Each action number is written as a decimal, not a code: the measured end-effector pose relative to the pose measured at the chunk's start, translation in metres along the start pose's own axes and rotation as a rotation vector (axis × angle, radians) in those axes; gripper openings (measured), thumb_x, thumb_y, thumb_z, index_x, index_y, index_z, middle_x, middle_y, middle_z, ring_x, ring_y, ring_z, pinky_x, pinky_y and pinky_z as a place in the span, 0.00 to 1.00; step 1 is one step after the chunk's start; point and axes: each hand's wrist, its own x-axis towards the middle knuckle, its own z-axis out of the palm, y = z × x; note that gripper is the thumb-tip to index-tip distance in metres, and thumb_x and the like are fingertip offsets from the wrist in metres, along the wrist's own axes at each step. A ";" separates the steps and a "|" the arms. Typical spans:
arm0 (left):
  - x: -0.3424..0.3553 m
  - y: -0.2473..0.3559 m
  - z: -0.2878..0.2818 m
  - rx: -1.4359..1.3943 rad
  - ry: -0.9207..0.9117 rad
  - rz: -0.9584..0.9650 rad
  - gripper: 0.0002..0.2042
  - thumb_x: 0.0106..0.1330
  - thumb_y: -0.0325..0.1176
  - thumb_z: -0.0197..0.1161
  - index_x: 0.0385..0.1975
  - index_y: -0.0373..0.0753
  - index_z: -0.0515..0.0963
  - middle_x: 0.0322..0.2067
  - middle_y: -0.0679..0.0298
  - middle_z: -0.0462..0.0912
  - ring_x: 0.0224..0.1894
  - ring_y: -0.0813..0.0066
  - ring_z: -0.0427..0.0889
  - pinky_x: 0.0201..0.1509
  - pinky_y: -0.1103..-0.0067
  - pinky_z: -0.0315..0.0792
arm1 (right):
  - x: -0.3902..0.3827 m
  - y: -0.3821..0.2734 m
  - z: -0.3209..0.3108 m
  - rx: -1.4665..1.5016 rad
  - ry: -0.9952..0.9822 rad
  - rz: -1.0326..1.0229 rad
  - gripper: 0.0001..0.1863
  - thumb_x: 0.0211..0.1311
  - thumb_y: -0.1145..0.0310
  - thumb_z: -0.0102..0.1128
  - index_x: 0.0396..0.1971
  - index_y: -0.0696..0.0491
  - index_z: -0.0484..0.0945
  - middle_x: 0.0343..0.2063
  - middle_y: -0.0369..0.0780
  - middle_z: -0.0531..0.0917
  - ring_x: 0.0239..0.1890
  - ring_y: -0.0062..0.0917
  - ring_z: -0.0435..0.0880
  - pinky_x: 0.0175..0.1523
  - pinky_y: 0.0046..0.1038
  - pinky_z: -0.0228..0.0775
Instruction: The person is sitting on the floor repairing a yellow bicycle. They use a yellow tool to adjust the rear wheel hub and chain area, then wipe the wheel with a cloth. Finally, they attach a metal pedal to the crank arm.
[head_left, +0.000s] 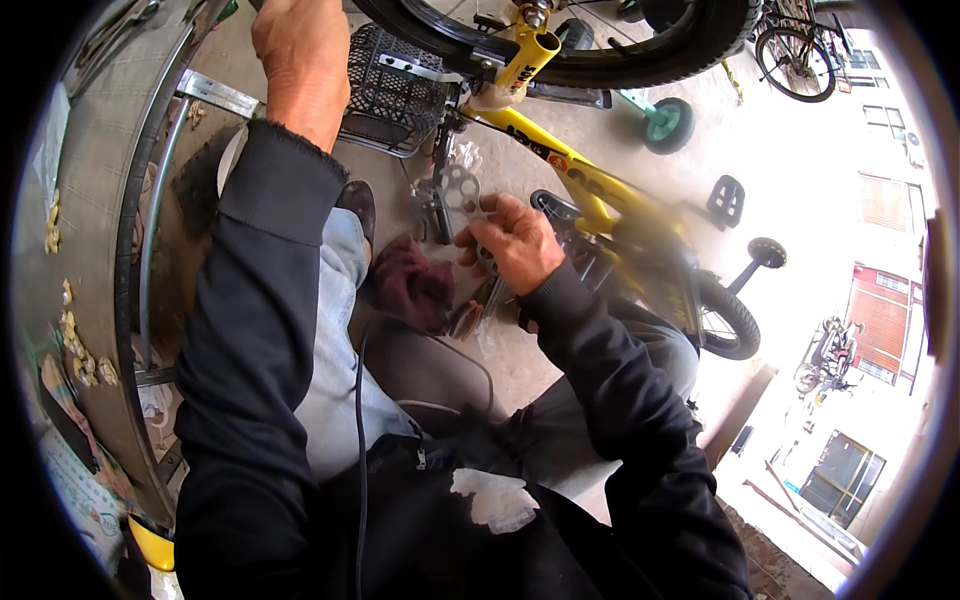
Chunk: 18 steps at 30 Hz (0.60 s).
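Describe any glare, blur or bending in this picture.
Head view: glare bleaches the ground at right; the yellow frame smears toward its lower end; the grey panel's edge bows along the left rim; the picture's corners go black.

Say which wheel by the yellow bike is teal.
The small wheel right of the yellow frame, just below the big upper tyre; only it is teal, the others there look black or dark.

The bicycle frame looks glossy, the rag matt cloth
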 end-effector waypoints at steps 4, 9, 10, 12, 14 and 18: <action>0.001 -0.006 0.007 0.122 -0.074 -0.396 0.16 0.59 0.31 0.61 0.47 0.31 0.76 0.45 0.58 0.79 0.50 0.66 0.78 0.51 0.71 0.69 | 0.006 -0.013 0.003 0.063 0.029 0.018 0.19 0.62 0.74 0.51 0.52 0.67 0.67 0.33 0.46 0.83 0.30 0.25 0.83 0.31 0.24 0.77; -0.006 -0.015 0.018 0.219 -0.123 -0.210 0.14 0.60 0.33 0.61 0.43 0.34 0.76 0.42 0.62 0.79 0.49 0.69 0.76 0.55 0.69 0.66 | 0.008 -0.010 0.008 -0.138 0.072 -0.258 0.17 0.53 0.75 0.53 0.44 0.64 0.74 0.29 0.54 0.83 0.33 0.42 0.84 0.41 0.35 0.75; -0.006 -0.013 0.019 0.208 -0.114 -0.206 0.14 0.60 0.33 0.61 0.44 0.34 0.76 0.43 0.62 0.79 0.49 0.68 0.75 0.55 0.69 0.66 | 0.006 -0.016 0.005 -0.222 0.083 -0.309 0.17 0.53 0.75 0.54 0.44 0.64 0.74 0.29 0.55 0.82 0.34 0.45 0.83 0.42 0.36 0.74; -0.005 -0.007 0.018 0.223 -0.124 -0.233 0.16 0.60 0.33 0.61 0.47 0.34 0.75 0.46 0.62 0.78 0.52 0.67 0.74 0.57 0.68 0.65 | 0.005 -0.021 0.000 -0.289 0.107 -0.327 0.16 0.53 0.74 0.54 0.43 0.63 0.75 0.30 0.58 0.80 0.39 0.53 0.79 0.44 0.40 0.72; -0.003 -0.009 0.018 0.287 -0.141 -0.275 0.17 0.61 0.33 0.61 0.49 0.34 0.74 0.47 0.61 0.77 0.53 0.67 0.74 0.57 0.68 0.65 | 0.010 -0.018 -0.005 -0.192 0.180 -0.296 0.15 0.54 0.74 0.54 0.43 0.63 0.75 0.31 0.58 0.80 0.39 0.53 0.80 0.44 0.41 0.72; -0.011 -0.005 0.020 0.402 -0.214 -0.366 0.17 0.63 0.34 0.59 0.49 0.33 0.73 0.47 0.60 0.77 0.53 0.65 0.75 0.56 0.68 0.67 | 0.018 -0.019 -0.017 -0.099 0.329 -0.258 0.15 0.55 0.74 0.54 0.43 0.63 0.75 0.31 0.57 0.81 0.38 0.52 0.81 0.45 0.40 0.73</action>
